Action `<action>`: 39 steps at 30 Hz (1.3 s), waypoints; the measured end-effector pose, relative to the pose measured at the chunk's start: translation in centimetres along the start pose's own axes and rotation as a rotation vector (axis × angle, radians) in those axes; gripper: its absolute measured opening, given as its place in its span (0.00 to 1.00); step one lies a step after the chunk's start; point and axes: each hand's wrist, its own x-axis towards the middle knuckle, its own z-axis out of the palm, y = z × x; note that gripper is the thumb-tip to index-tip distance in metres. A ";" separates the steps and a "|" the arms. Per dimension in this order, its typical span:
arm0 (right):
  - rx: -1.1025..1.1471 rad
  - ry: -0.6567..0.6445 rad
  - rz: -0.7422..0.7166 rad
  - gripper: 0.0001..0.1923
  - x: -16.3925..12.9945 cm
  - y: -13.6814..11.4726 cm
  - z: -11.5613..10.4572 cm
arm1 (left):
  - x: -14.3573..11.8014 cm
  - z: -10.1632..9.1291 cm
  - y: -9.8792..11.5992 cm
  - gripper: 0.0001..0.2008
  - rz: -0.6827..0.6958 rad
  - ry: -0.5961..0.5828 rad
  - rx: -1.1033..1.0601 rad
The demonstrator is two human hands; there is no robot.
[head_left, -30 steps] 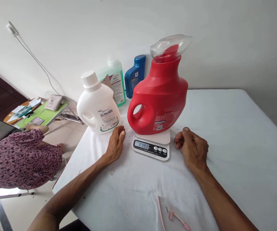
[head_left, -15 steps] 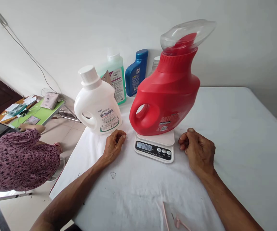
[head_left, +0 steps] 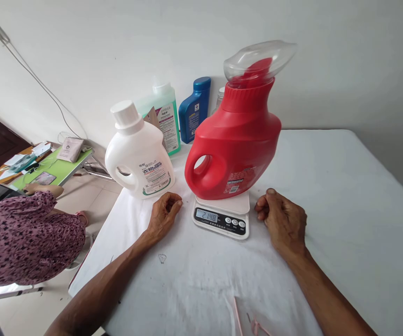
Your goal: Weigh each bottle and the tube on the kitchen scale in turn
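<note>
Red jug [head_left: 234, 144] on scale [head_left: 221, 215] between resting hands [head_left: 222, 217]

Pink clips [head_left: 253, 322] cut off by the bottom edge.

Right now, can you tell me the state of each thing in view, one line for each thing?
red jug: upright on the scale, clear cap on.
scale: switched on, display reads about 2148.
white bottle: upright on the table, cap on.
green bottle: upright, cap on.
blue bottle: upright, cap on.
left hand: loosely curled on the cloth, holds nothing.
right hand: loosely fisted on the cloth, holds nothing.
</note>
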 end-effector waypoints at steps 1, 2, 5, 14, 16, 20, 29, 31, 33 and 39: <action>-0.003 0.000 -0.007 0.29 0.0 0.0 0.0 | 0.0 0.0 0.0 0.13 0.001 0.000 0.002; -0.008 -0.001 -0.013 0.29 0.0 -0.1 0.0 | 0.0 0.0 -0.1 0.13 0.002 -0.002 0.003; -0.025 -0.005 -0.020 0.29 0.0 -0.2 -0.1 | 0.1 0.1 -0.2 0.14 0.007 -0.009 0.006; -0.013 0.004 -0.018 0.29 0.0 -0.4 -0.1 | 0.0 0.1 -0.2 0.14 0.019 -0.006 0.041; -0.011 0.000 -0.019 0.30 0.0 -0.4 -0.1 | 0.1 0.0 -0.2 0.14 0.014 -0.007 0.041; -0.027 -0.001 -0.022 0.30 0.0 -0.3 -0.1 | 0.1 0.0 -0.3 0.14 0.011 -0.006 0.040; -0.028 -0.016 -0.059 0.33 -0.1 -0.7 -0.3 | -0.2 0.6 2.6 0.31 0.220 0.099 0.054; -0.010 -0.025 -0.064 0.34 -0.1 -0.8 -0.4 | 0.7 1.0 4.3 0.37 0.256 0.115 0.045; 0.017 -0.035 -0.074 0.35 -0.1 -0.8 -0.4 | 2.2 1.2 6.4 0.38 0.286 0.140 0.016; 0.090 -0.054 -0.111 0.34 0.3 0.2 -0.3 | 5.9 1.4 11.8 0.28 0.308 0.069 0.005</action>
